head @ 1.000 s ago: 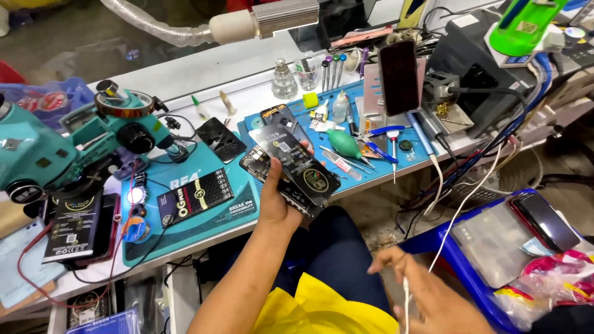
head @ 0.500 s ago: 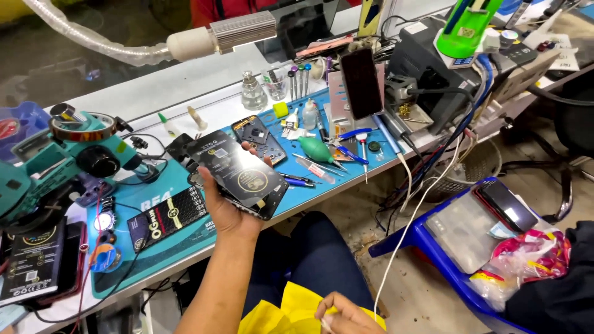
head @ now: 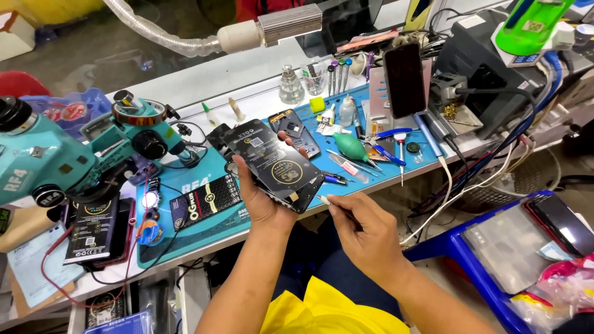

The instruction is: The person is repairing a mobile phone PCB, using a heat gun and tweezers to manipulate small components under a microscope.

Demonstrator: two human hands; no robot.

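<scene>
My left hand (head: 263, 196) grips a black phone (head: 272, 164) with its back cover off, held flat above the blue work mat (head: 204, 232). My right hand (head: 365, 234) pinches the plug of a white charging cable (head: 323, 199), with its tip right at the phone's lower end. The cable (head: 447, 185) runs off to the right toward the bench. I cannot tell whether the plug is touching the port.
A teal microscope (head: 68, 154) stands at the left. Tweezers, screwdrivers, a green air blower (head: 351, 147) and an opened phone frame (head: 297, 131) lie on the mat. An upright phone (head: 404, 79) and a soldering station (head: 489, 68) stand behind. A blue stool (head: 495, 272) stands at the right.
My right hand has come up from below with the cable plug to the phone's lower end. My left hand still holds the phone, now turned slightly.
</scene>
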